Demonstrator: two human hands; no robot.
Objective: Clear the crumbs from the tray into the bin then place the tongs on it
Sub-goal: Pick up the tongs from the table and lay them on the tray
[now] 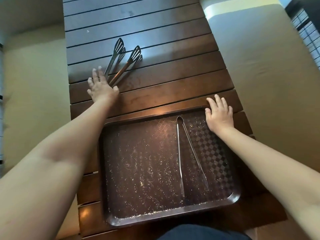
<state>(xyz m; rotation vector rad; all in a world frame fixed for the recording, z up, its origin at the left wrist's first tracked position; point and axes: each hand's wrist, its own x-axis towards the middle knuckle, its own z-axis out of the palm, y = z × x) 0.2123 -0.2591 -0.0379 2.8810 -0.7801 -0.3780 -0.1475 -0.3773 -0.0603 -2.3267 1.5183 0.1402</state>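
Two bare arms reach forward over the slatted wooden table [173, 80]. Left hand [100, 85], fingers spread flat, rests beside the handle ends of two slotted metal tongs [121, 64], holding nothing. Right hand [219, 113], fingers relaxed and straight, rests on the far right corner of the dark checkered tray [237, 196]. Crumbs [143, 170] speckle the tray below and left of it; thin steel tongs [188, 153] lie there too.

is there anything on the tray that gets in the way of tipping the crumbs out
Yes. A thin pair of tongs lies on the tray right of middle, among the crumbs. The bin is not in view.
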